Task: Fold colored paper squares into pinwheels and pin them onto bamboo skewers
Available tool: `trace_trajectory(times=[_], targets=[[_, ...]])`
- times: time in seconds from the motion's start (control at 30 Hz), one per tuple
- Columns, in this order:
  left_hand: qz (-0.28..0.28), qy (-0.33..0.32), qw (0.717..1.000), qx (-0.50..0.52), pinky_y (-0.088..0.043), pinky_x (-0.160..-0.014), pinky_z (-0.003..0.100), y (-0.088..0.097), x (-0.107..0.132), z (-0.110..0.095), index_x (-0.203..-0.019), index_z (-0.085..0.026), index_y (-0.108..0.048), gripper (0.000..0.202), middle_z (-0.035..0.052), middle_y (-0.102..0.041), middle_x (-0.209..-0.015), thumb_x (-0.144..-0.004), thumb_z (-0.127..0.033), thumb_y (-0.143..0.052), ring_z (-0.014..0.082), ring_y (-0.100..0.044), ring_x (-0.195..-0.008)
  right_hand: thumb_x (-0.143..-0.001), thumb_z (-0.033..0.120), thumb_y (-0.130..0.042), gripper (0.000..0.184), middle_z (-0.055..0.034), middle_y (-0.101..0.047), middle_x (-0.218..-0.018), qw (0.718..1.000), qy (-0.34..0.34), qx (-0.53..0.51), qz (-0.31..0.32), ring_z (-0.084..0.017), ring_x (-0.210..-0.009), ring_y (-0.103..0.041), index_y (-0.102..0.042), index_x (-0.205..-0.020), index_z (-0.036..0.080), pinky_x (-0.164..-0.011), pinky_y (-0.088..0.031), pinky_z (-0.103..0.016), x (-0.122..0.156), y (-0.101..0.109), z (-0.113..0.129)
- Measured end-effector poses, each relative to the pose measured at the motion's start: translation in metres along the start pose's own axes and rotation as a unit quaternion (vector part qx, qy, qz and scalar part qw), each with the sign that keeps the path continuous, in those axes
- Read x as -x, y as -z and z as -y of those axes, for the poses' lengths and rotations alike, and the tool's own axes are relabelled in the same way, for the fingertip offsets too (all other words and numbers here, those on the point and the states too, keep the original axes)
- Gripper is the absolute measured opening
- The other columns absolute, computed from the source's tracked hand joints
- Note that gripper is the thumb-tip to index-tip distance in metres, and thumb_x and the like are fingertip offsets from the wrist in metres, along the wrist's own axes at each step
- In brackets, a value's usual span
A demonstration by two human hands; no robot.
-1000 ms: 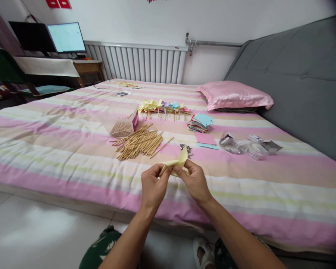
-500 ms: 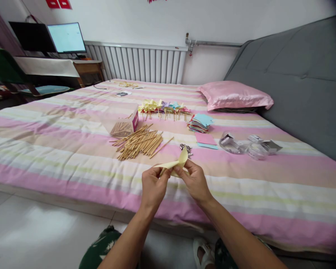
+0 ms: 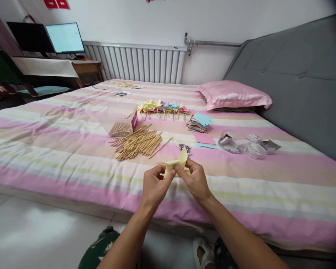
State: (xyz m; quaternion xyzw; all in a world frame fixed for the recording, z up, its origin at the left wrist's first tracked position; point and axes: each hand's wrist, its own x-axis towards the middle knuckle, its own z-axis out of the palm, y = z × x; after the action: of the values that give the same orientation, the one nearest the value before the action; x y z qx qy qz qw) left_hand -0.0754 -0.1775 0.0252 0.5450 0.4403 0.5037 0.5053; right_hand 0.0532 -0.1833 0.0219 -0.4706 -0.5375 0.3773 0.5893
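A pale yellow paper pinwheel (image 3: 176, 163) with folded blades is held between both hands above the bed's near side. My left hand (image 3: 156, 184) grips its left part, thumb at the centre. My right hand (image 3: 194, 178) pinches it from the right, its thumb meeting the left one at the middle. Just beyond the paper lies a small pile of metal pins or fasteners (image 3: 185, 148), partly hidden by it. To the left is a heap of thin wooden sticks (image 3: 141, 144). Pink and light blue paper squares (image 3: 205, 139) lie right of the pins.
Behind the sticks stands a clear plastic box (image 3: 121, 127) with more sticks. Several finished pinwheels on sticks (image 3: 162, 106) lie farther back. A stack of coloured paper (image 3: 199, 123), clear round containers (image 3: 254, 149) and a pink pillow (image 3: 235, 95) are on the right of the striped bed.
My left hand has shifted slightly right and its thumb has moved in to the pinwheel's centre. The left blade now folds more inward. My right hand stays nearly in place.
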Motion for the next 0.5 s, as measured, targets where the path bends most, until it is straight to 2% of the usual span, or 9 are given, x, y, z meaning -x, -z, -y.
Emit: trace_trajectory(times=[0.13,0.23,0.5], targets=[[0.027,0.022,0.999,0.007,-0.031,-0.048,0.019,0.003,0.0,-0.003,-0.061,-0.013,-0.063,0.024,-0.0033,-0.053,-0.055,-0.069,-0.034,-0.07,0.0068,-0.042,-0.05,-0.073,0.031,-0.07,0.016,-0.0026,-0.07,-0.08,0.987,-0.087,-0.108,0.078,-0.017,-0.076,-0.062,-0.07,-0.082,0.018,-0.072,-0.046,-0.029,-0.002,0.01,-0.002],[0.035,0.023,0.999,-0.006,-0.03,-0.048,0.019,0.005,-0.001,-0.004,-0.06,-0.013,-0.063,0.022,-0.0037,-0.053,-0.054,-0.068,-0.033,-0.071,0.0067,-0.041,-0.05,-0.068,0.03,-0.074,0.02,-0.0027,-0.071,-0.08,0.981,-0.111,-0.11,0.112,-0.017,-0.077,-0.062,-0.071,-0.084,0.018,-0.071,-0.046,-0.028,-0.004,0.018,-0.001],[0.035,0.017,0.998,-0.044,-0.034,-0.049,0.02,0.002,-0.002,-0.004,-0.063,-0.013,-0.064,0.018,-0.0009,-0.058,-0.058,-0.068,-0.03,-0.067,0.0091,-0.047,-0.052,-0.063,0.035,-0.078,0.026,-0.0039,-0.072,-0.077,0.982,-0.12,-0.105,0.103,-0.018,-0.072,-0.063,-0.072,-0.08,0.016,-0.07,-0.047,-0.03,-0.004,0.019,0.0]])
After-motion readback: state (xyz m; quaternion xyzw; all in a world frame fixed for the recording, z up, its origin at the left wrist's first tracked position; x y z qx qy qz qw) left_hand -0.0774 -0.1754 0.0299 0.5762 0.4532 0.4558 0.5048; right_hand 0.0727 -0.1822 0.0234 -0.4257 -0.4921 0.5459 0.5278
